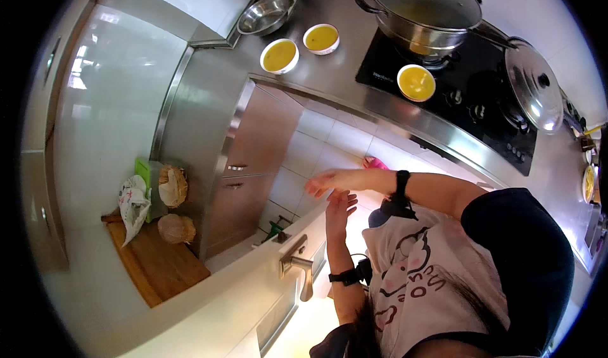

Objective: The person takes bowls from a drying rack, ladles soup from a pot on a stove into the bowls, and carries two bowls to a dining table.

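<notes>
My right hand (339,181) is stretched out over the gap between the counter and a door, its fingers blurred and extended. Just below it, my left hand (338,211) is raised with its fingers apart. The two hands overlap in the view; whether they touch is unclear. No object shows in either one. Beyond them, a white bowl of yellow liquid (416,83) sits at the front edge of the black gas hob (375,63). Two similar bowls, a nearer one (279,56) and a farther one (321,39), stand on the steel counter (327,78).
A lidded steel pot (422,30) stands on the hob, and a loose glass lid (534,85) leans at its right. A steel basin (266,15) is behind the bowls. Left, coconuts (173,229) lie near a wooden board (156,265). The door handle (301,268) juts out close to my left arm.
</notes>
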